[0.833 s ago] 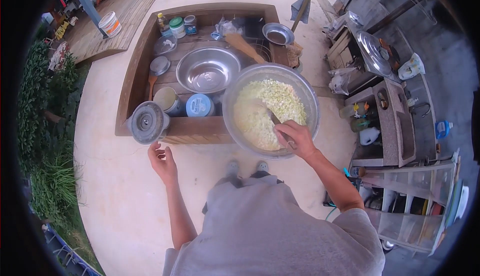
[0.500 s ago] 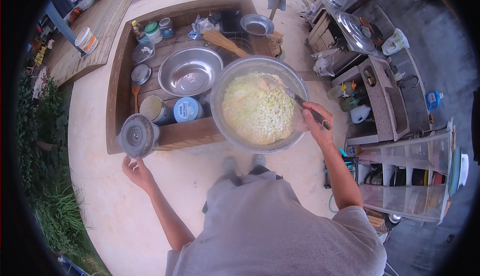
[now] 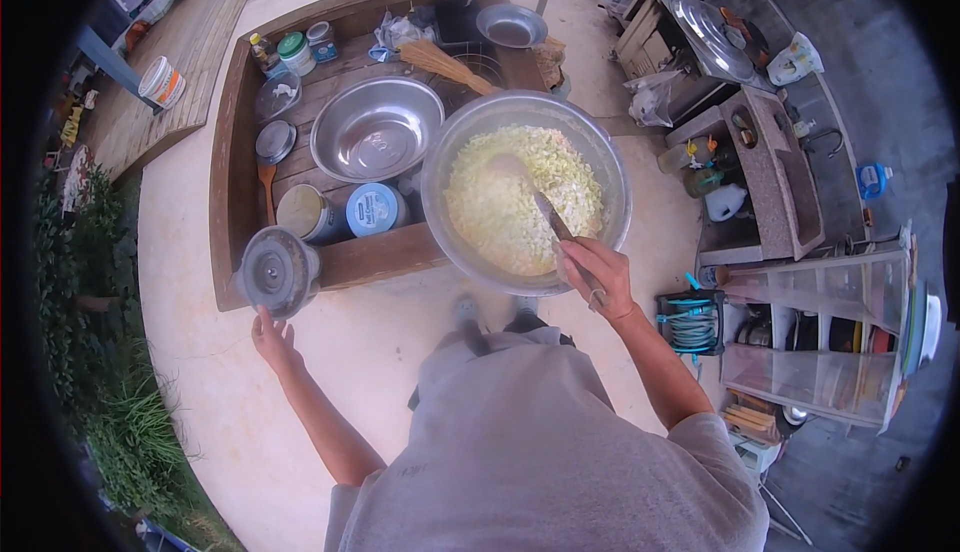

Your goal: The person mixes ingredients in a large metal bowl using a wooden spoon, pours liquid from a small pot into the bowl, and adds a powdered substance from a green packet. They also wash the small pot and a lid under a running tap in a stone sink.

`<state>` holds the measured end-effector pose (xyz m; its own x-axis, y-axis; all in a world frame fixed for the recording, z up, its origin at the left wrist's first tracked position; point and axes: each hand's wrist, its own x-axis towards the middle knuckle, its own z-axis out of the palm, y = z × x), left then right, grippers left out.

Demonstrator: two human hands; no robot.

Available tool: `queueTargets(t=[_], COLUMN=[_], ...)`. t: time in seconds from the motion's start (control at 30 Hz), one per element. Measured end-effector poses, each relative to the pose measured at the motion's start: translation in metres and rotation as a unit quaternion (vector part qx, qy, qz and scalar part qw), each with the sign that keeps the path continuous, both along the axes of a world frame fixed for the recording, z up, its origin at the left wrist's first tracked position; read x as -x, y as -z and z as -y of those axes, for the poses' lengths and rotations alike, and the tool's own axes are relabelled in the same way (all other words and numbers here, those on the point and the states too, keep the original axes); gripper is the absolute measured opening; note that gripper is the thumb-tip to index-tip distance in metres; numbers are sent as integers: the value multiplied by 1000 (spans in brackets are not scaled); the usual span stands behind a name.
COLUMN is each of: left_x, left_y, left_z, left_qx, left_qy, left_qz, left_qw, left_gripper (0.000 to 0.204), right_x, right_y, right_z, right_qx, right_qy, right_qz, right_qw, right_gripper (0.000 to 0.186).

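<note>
"Grey metal basin (image 3: 434,187), largest item: where does it lie from the right grip (image 3: 605,277)?"

"Ahead and to its left; that grip is at the near-right rim. Pale chopped mixture (image 3: 540,237) fills the basin's middle."

"Lidded grey container (image 3: 280,270)?"

"Well to the right grip's left, directly ahead of the left grip (image 3: 276,340). Left fingers and thumb parted at its near edge; contact cannot be confirmed."

"And the long-handled spoon (image 3: 550,214)?"

"Right grip clamped on its handle. Long axis slants ahead and leftward from there, bowl end amid the mixture, depth not determinable. Right is the nearer hand; the left stands well apart from it."
</note>
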<state>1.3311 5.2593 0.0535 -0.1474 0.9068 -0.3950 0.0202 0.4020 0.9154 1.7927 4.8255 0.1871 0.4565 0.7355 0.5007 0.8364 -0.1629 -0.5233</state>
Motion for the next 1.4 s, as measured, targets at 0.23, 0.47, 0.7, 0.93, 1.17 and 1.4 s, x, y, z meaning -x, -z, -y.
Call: queueTargets(t=[0.23,0.47,0.7,0.93,1.17,1.4], left_x=[-9,20,24,21,24,41], left_y=[-14,8,11,-5,-16,-18], left_z=[-46,-46,-100,-105,-89,-91], left_qx=[24,90,-101,-104,4,26], left_qy=[-2,19,52,118,96,94], left_qz=[21,-4,-309,-493,-219,-104], left_qw=[999,996,944,856,971,990], left_gripper=[70,74,103,81,61,65], right_x=[21,30,25,33,35,58], right_y=[23,47,52,62,48,25], right_z=[-8,59,65,74,52,-29], right_qx=[90,178,111,88,74,39], right_qy=[50,92,171,178,167,81], right_qz=[36,43,-101,-144,-156,-160], right_qw=[994,979,974,969,971,983], right_gripper=[39,43,42,35,32,30])
